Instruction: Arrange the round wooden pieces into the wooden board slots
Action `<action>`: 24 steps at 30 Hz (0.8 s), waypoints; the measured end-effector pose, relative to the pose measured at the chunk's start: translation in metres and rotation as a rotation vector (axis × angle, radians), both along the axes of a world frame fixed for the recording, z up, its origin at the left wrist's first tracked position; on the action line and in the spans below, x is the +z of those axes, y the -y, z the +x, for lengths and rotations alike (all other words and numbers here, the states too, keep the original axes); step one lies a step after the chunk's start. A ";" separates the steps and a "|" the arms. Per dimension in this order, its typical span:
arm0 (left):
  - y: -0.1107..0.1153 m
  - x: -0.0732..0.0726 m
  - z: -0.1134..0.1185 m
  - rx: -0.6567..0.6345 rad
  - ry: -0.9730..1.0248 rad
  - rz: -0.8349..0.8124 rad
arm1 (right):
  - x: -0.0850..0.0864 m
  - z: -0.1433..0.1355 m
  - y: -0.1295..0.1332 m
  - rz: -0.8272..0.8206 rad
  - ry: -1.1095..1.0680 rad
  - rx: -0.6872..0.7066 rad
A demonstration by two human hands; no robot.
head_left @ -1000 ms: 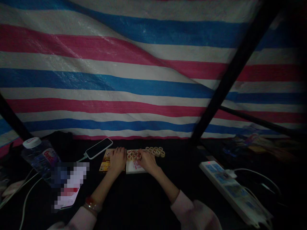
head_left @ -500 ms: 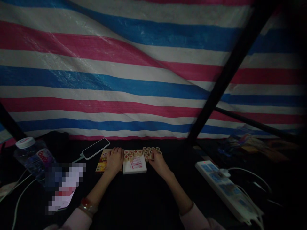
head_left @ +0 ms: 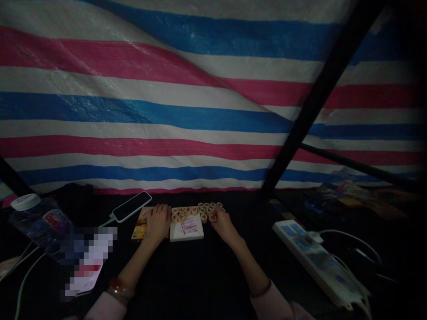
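Round chess pieces (head_left: 188, 210) with red characters stand in rows at the back of a white tray (head_left: 187, 238). More round pieces (head_left: 207, 206) are grouped just right of the tray. My left hand (head_left: 159, 222) lies with its fingers over a yellow-brown printed box (head_left: 140, 229), beside the tray's left edge. At the right group, my right hand (head_left: 223, 224) pinches a round piece (head_left: 212, 218) between thumb and fingers.
A white-edged phone (head_left: 131, 207) on a cable lies behind the box. At the left are a clear bottle (head_left: 43, 222) and a pixelated phone-like object (head_left: 90, 266). A white power strip (head_left: 307, 258) with plugs lies at the right.
My right hand has shifted slightly, and the piece at its fingertips shows more clearly. My left hand stays on the box. The whole view has moved a little.
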State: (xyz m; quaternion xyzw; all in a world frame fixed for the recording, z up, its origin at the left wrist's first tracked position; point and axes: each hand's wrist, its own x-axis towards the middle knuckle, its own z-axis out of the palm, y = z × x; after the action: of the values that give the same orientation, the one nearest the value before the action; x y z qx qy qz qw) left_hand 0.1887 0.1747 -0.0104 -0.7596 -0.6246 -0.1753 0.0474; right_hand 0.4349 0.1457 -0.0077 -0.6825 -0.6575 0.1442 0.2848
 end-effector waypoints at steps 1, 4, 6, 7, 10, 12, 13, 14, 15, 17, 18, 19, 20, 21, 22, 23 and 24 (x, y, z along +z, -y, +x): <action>0.000 0.001 0.000 0.002 0.000 -0.008 | 0.001 0.000 0.000 -0.005 0.006 -0.005; 0.001 0.002 0.000 0.000 -0.002 -0.017 | 0.000 0.000 0.000 -0.022 0.004 -0.005; 0.001 0.003 0.000 -0.003 -0.005 -0.013 | -0.001 0.001 0.000 -0.026 -0.008 0.008; 0.001 0.003 0.000 -0.003 -0.008 -0.012 | -0.001 0.001 0.001 -0.030 -0.010 0.010; 0.000 0.001 0.000 -0.003 -0.009 -0.004 | 0.002 0.001 0.004 -0.070 0.000 0.003; 0.000 0.000 -0.001 -0.007 -0.003 0.005 | 0.007 0.000 0.007 -0.088 0.019 0.008; 0.000 0.000 -0.001 -0.007 0.000 0.007 | 0.009 -0.001 0.009 -0.095 0.032 0.010; 0.000 0.000 -0.001 -0.007 0.001 0.006 | 0.012 -0.003 0.010 -0.099 0.046 0.008; 0.000 0.000 -0.001 -0.007 0.002 0.004 | 0.014 -0.004 0.011 -0.104 0.061 0.002; 0.000 0.000 -0.001 -0.010 0.000 0.003 | 0.016 -0.006 0.013 -0.116 0.084 -0.010; 0.001 0.000 -0.001 -0.011 -0.002 0.007 | 0.018 -0.007 0.014 -0.117 0.091 -0.010; 0.001 0.001 -0.001 -0.011 -0.004 0.013 | 0.019 -0.008 0.014 -0.116 0.098 -0.008; 0.001 0.001 -0.001 -0.011 -0.006 0.018 | 0.020 -0.009 0.015 -0.117 0.104 -0.005; 0.002 0.001 -0.001 -0.008 -0.008 0.019 | 0.021 -0.010 0.016 -0.123 0.109 0.000; 0.002 0.001 -0.001 -0.006 -0.010 0.018 | 0.022 -0.011 0.017 -0.132 0.112 0.001; 0.002 0.001 -0.001 -0.003 -0.012 0.014 | 0.024 -0.012 0.018 -0.147 0.113 0.000; 0.002 0.001 -0.001 -0.002 -0.015 0.009 | 0.025 -0.013 0.018 -0.160 0.112 -0.001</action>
State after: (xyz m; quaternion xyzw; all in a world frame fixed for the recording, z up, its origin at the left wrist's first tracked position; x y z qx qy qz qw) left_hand 0.1881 0.1727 -0.0092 -0.7612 -0.6227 -0.1725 0.0554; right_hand 0.4222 0.1274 0.0170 -0.7105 -0.6583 0.1578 0.1922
